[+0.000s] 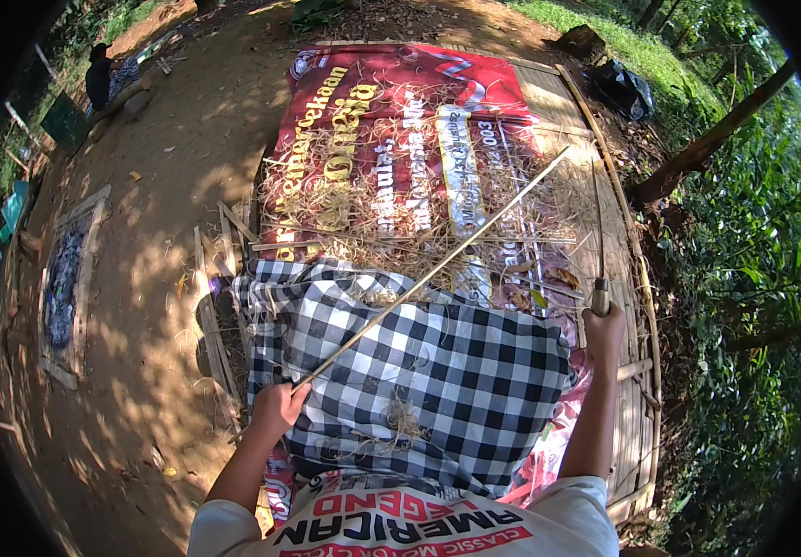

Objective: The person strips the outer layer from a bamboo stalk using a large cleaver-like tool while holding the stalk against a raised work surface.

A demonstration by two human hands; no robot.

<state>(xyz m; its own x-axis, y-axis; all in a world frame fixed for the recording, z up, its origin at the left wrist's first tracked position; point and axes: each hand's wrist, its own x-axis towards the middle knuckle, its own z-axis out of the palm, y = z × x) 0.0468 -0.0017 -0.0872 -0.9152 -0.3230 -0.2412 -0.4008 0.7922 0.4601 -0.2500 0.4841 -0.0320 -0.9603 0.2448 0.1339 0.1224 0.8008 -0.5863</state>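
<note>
My left hand [280, 407] is closed around the lower end of a long thin bamboo strip [437, 266], which slants up and away to the right across my lap. In my right hand [604, 327] is the wooden handle of a long-bladed knife [599, 232], its narrow blade pointing away from me. The blade stands apart from the strip, to its right. A black-and-white checked cloth [419, 362] covers my lap, with a few curly shavings [405, 418] on it.
A red printed banner [400, 74] strewn with shavings lies ahead on a bamboo platform [553, 97]. Split bamboo pieces [210, 320] lie at left. A slanted post [716, 135] and a black plastic bag [621, 88] are at right. Someone [101, 74] sits far left.
</note>
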